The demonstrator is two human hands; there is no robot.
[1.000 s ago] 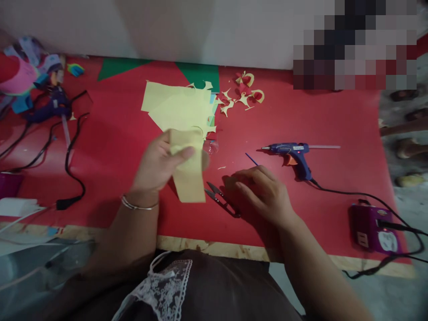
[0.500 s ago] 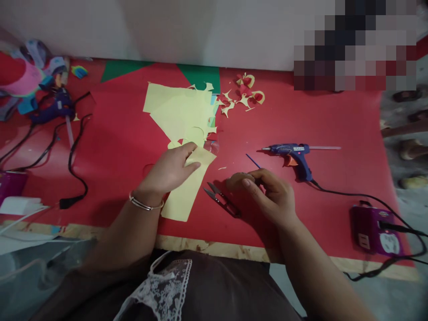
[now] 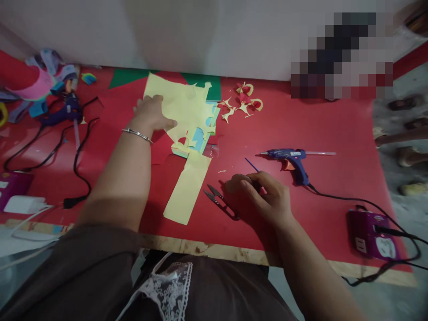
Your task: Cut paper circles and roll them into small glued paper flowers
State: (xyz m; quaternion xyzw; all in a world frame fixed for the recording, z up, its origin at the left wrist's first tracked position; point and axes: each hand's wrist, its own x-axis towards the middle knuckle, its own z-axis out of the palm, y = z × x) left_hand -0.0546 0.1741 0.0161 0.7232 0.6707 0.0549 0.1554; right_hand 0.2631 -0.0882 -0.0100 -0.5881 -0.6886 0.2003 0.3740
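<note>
My left hand (image 3: pixel 152 115) lies with fingers spread on the left part of a large cut yellow sheet (image 3: pixel 183 100). A yellow paper strip (image 3: pixel 187 189) rests in front of that sheet, touched by neither hand. On the right, my right hand (image 3: pixel 272 194) is closed around a greyish rounded object (image 3: pixel 238 183), partly hidden by the fingers. A thin blue stick (image 3: pixel 251 164) pokes out beyond the same hand. Open-bladed thread snips (image 3: pixel 222 203) lie between the strip and my right hand.
A blue glue gun (image 3: pixel 290 156) lies at right, its cable leading towards a purple box (image 3: pixel 372 234). Yellow and red paper scraps (image 3: pixel 243 104) are at the back. Another glue gun (image 3: pixel 63 111), cables and a white adapter (image 3: pixel 25 204) occupy the left.
My left hand has let go of the yellow strip and moved up and left onto the large sheet, its fingers now spread. My right hand has stayed in nearly the same place.
</note>
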